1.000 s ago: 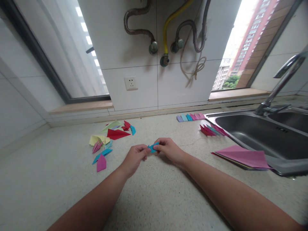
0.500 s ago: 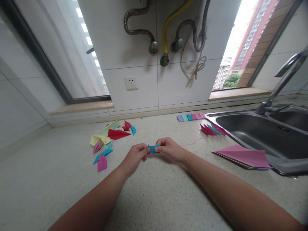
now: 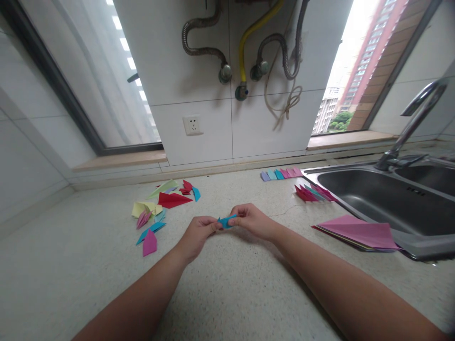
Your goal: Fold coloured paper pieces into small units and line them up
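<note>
Between my two hands, just above the middle of the counter, is a small piece of folded blue paper (image 3: 225, 222). My left hand (image 3: 199, 234) pinches its left end with thumb and fingers. At the other end, my right hand (image 3: 251, 220) grips the paper, the thumb pressed on the near face. The far side of the folds is hidden by my fingers. Left of my hands lies a loose group of folded papers, among them a red one (image 3: 174, 200), a pale yellow one (image 3: 145, 208) and a magenta one (image 3: 150, 243).
A stack of coloured paper (image 3: 355, 233) lies at the right, overlapping the edge of the steel sink (image 3: 369, 199). Pointed folded pieces (image 3: 314, 192) and a row of small folded papers (image 3: 280, 174) sit behind it. A faucet (image 3: 408, 128) rises beyond the sink.
My left fingers have closed further over the blue paper's left end, and the paper tilts slightly more. My right hand keeps its hold. The whole view has shifted a little.
</note>
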Motion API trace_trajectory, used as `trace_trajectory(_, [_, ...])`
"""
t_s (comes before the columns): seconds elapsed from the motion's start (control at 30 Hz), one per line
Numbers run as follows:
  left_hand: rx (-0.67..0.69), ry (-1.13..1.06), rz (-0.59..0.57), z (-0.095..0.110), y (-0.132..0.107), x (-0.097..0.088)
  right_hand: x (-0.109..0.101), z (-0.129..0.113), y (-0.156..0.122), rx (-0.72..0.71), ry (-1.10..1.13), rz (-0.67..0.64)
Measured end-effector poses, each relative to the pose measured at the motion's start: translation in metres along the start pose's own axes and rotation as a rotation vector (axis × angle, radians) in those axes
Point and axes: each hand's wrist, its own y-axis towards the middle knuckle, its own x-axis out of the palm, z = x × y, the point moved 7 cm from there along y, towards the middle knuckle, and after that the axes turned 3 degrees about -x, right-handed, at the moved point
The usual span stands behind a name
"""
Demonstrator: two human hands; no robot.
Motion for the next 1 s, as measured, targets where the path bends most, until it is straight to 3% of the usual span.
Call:
trace_trajectory(0.37, [0.07, 0.039, 0.166, 0.002, 0.003, -0.011, -0.012, 0.011, 0.003, -0.063, -0.226, 0.096])
trace_trajectory(0.6, [0.09, 0.042, 0.223, 0.002, 0.003, -0.014, -0.018, 0.004, 0.002, -0.1, -0.35, 0.203])
trace_trajectory(1.0, [0.067, -0.013, 0.207, 0.0, 0.004, -0.014, -0.021, 0.01, 0.004, -0.096, -0.218, 0.187])
